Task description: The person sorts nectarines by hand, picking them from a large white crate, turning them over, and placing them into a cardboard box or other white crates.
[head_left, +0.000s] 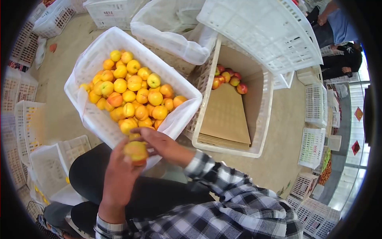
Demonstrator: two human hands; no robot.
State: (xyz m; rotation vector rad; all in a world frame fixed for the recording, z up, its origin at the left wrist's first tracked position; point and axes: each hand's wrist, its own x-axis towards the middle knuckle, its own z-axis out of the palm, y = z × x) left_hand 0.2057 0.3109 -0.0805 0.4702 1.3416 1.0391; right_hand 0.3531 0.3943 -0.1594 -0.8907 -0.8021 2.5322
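My left hand is closed round a yellow nectarine with a reddish underside, held up over my lap and blurred by motion. Close beside it, my right hand has its fingers apart and stretched toward the left hand, its thumb right at the held fruit. Another yellow fruit shows just under the right fingers. Both hands are at the near edge of a white lined crate, which holds many yellow and orange nectarines.
Right of the lined crate stands another white crate, with stacked cardboard sheets and several red fruits. A white crate leans above it. More crates line both sides. Other people are at upper right.
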